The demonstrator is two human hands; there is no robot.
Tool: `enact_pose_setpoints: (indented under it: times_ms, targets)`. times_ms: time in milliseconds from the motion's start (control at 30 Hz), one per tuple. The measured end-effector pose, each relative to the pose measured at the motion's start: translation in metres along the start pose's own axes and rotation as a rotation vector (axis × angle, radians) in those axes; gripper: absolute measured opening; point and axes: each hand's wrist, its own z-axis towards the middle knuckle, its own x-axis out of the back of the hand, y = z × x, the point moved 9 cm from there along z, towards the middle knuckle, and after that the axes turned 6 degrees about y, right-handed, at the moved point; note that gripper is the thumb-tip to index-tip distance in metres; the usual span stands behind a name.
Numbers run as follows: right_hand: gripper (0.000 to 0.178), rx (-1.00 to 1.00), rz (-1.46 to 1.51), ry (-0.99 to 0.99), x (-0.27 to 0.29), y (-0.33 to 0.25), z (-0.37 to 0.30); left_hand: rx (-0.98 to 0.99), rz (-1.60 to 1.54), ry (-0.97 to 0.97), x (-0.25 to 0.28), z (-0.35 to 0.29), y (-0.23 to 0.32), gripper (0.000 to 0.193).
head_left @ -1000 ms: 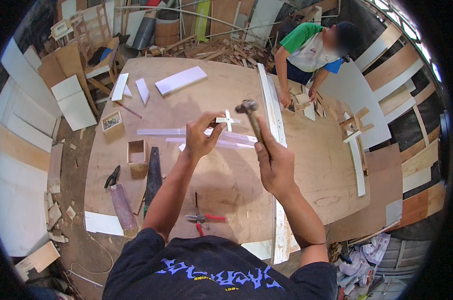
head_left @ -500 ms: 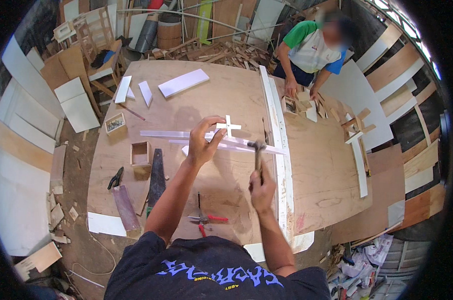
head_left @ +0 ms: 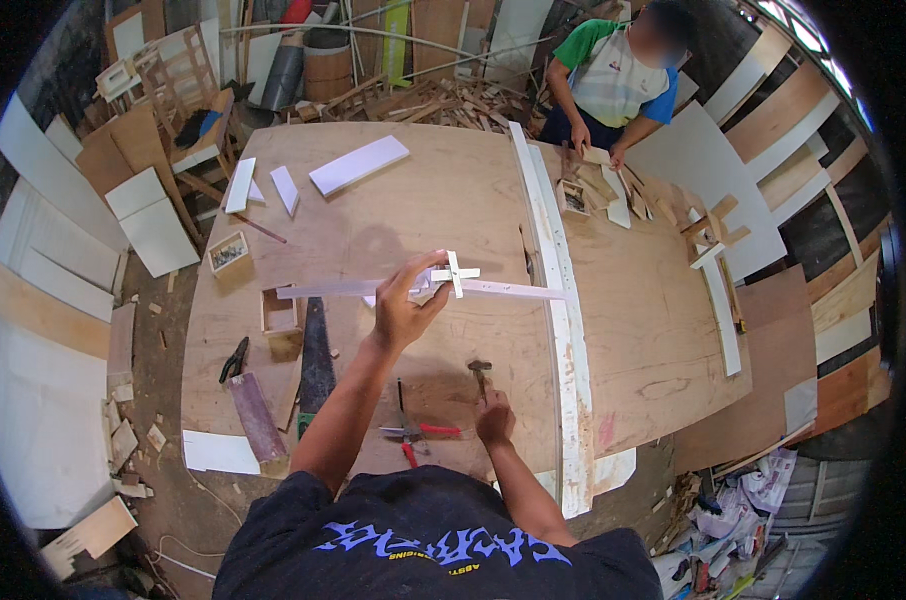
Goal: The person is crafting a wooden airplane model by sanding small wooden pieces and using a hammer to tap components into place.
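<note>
Between the fingers and thumb of my left hand (head_left: pixel 409 303) is a small white cross-shaped piece (head_left: pixel 457 273), held above the middle of the workbench. A long white strip (head_left: pixel 518 291) runs crosswise behind and below that hand; I cannot tell whether the cross is joined to it. My right hand (head_left: pixel 494 420) grips a hammer (head_left: pixel 481 371) by its handle, low over the bench's near part and apart from the cross. Red-handled pincers (head_left: pixel 413 433) lie left of my right hand. A handsaw (head_left: pixel 317 355) lies beside my left forearm.
Small wooden boxes (head_left: pixel 230 254), black pliers (head_left: pixel 235 360) and a dusty block (head_left: pixel 258 415) occupy the bench's left. White boards (head_left: pixel 359 165) lie at the far side. A long white rail (head_left: pixel 556 290) crosses the bench on the right. Beyond it, a co-worker (head_left: pixel 618 85) handles wood pieces.
My right hand has drawn the hammer back toward me and slightly left, away from the cross. My left hand keeps its hold, slightly lower in view. The co-worker has lifted a wood piece.
</note>
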Motion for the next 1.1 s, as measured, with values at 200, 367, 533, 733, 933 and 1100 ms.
enact_pose_setpoints:
  times_ms: [200, 367, 533, 733, 933, 1100]
  targets:
    - [0.046, 0.467, 0.059, 0.439, 0.067, -0.076, 0.017, 0.022, 0.001, 0.013, 0.005, -0.011, -0.009, 0.05]
    - [0.034, 0.318, 0.632, 0.421, 0.207, -0.176, 0.068, 0.011, 0.006, 0.02, 0.007, -0.016, -0.002, 0.044]
    - [0.038, 0.666, 0.564, 0.327, 0.266, -0.251, 0.101, 0.047, -0.033, -0.014, 0.004, -0.025, -0.004, 0.045]
    - [0.031, 0.651, 0.487, 0.253, 0.264, -0.26, 0.1, 0.039, -0.054, 0.008, 0.003, -0.026, -0.003, 0.043]
    - [0.031, 0.61, 0.475, 0.353, 0.264, -0.253, 0.089, 0.03, -0.076, 0.002, -0.002, -0.025, 0.001, 0.04]
    - [0.042, 0.391, 0.578, 0.34, 0.24, -0.253, 0.063, 0.049, -0.069, 0.029, -0.002, -0.033, -0.013, 0.042]
